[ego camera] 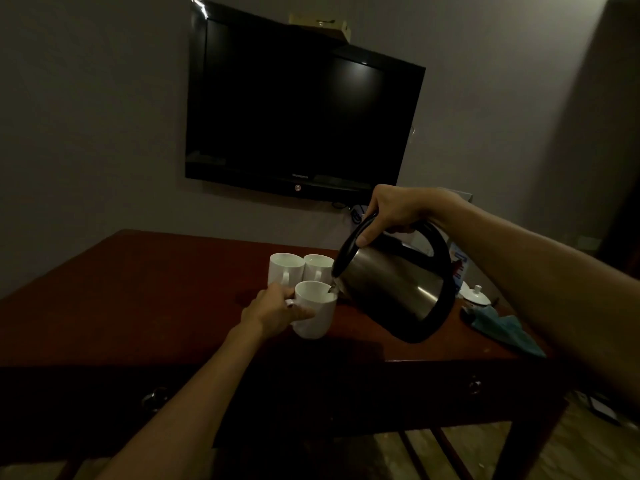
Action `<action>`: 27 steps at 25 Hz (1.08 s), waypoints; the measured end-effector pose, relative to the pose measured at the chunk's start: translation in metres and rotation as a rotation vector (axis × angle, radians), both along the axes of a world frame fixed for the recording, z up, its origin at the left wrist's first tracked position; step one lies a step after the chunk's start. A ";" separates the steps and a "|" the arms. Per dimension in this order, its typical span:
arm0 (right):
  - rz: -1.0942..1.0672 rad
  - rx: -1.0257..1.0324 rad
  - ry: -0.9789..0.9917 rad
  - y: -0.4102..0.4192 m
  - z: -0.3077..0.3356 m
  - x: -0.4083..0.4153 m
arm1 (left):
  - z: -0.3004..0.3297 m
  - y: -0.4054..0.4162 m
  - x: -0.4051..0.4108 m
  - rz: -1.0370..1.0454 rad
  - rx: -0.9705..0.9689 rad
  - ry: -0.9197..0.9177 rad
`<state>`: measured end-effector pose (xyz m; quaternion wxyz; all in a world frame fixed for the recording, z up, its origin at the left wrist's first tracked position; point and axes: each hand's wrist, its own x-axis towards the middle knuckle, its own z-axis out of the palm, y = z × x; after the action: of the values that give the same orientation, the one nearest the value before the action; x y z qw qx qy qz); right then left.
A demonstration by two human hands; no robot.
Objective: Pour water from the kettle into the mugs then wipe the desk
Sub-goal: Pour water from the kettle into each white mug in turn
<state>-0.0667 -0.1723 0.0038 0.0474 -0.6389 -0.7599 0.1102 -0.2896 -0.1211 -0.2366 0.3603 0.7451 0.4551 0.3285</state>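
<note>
1. Head view, dim room: the right hand (391,211) curls its fingers round the black handle of a steel kettle (394,285), thumb pressed on the lid, holding it tipped with the spout down to the left above a dark red wooden desk (156,289)
2. A thin stream of water (333,289) falls from the spout into the front mug (317,315); how full it is cannot be told
3. The left hand (273,310) grips that mug by its handle side, fingers wrapped round it
4. Three white mugs in all: the back left mug (284,270) and back right mug (317,268) stand touching just behind the front one; their contents cannot be told
5. One blue-green cloth (502,329) lies crumpled on the desk's right end, beside one small white lidded pot (476,295)
6. One black television (298,109) hangs on the wall above
</note>
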 end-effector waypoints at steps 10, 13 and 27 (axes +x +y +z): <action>0.024 -0.005 -0.008 0.002 0.001 0.001 | -0.003 0.004 0.000 0.001 -0.001 0.008; 0.014 -0.012 0.001 0.003 0.001 0.001 | -0.003 0.005 0.001 0.013 0.006 0.005; 0.019 -0.015 0.013 0.000 0.001 0.000 | -0.006 0.007 0.003 0.004 -0.005 -0.004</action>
<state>-0.0670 -0.1727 0.0044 0.0467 -0.6311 -0.7649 0.1204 -0.2870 -0.1143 -0.2425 0.3623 0.7426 0.4568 0.3295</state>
